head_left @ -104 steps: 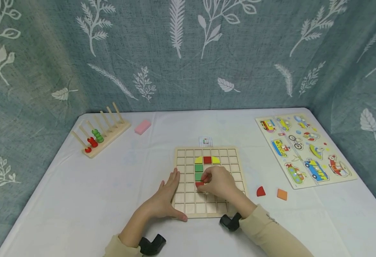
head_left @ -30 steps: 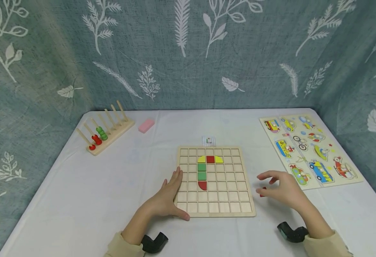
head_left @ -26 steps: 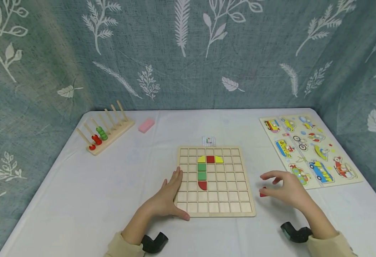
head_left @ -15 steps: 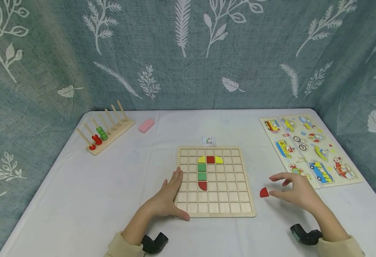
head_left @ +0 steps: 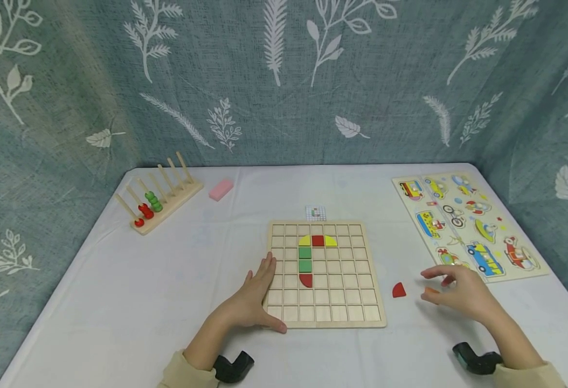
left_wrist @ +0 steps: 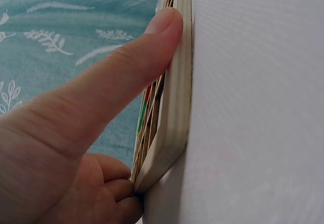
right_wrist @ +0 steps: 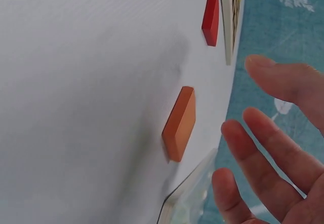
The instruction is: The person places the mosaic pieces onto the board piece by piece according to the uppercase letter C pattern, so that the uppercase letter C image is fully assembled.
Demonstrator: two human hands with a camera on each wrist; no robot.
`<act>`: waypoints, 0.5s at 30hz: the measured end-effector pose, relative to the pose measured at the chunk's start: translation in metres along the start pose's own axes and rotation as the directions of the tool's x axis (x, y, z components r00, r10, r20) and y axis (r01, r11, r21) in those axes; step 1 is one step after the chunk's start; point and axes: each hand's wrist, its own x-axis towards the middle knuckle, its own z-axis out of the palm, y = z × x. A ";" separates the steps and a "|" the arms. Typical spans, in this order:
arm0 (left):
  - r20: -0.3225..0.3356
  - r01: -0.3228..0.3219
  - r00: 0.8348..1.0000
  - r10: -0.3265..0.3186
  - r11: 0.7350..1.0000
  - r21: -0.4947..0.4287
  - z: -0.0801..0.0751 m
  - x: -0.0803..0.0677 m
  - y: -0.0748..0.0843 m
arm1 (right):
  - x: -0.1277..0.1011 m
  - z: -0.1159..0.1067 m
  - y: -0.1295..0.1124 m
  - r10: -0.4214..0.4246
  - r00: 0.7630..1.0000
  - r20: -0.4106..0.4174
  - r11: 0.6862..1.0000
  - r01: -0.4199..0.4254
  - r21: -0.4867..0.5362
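Observation:
A wooden grid board (head_left: pixel 347 298) lies at the middle of the table. Yellow, red and green tiles sit in its cells, with a red quarter-round tile (head_left: pixel 306 279) lowest. My left hand (head_left: pixel 247 304) rests against the board's left side, fingers straight, its thumb (left_wrist: pixel 129 64) on the front edge. To the right of the board, my right hand (head_left: pixel 465 293) hovers with fingers spread and nothing between them. Beneath it lies an orange tile (right_wrist: pixel 180 125), mostly covered by the hand in the head view. Another red quarter-round tile (head_left: pixel 399 290) lies between that hand and the board.
A printed pattern card (head_left: pixel 315 213) lies just behind the board. At the right is a vehicle puzzle board (head_left: pixel 463 223), close to my right hand. A peg stand with beads (head_left: pixel 167 207) and a pink block (head_left: pixel 221 189) are at the back left.
My right hand has left the red quarter-round tile on the grid board and moved right, passing over the loose red tile to above the orange one. The left hand stays at the board.

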 end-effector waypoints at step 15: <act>0.003 0.006 1.000 -0.006 1.000 0.006 0.000 0.000 0.000 | 0.000 -0.004 0.012 0.112 0.986 0.121 0.991 -0.102 -0.084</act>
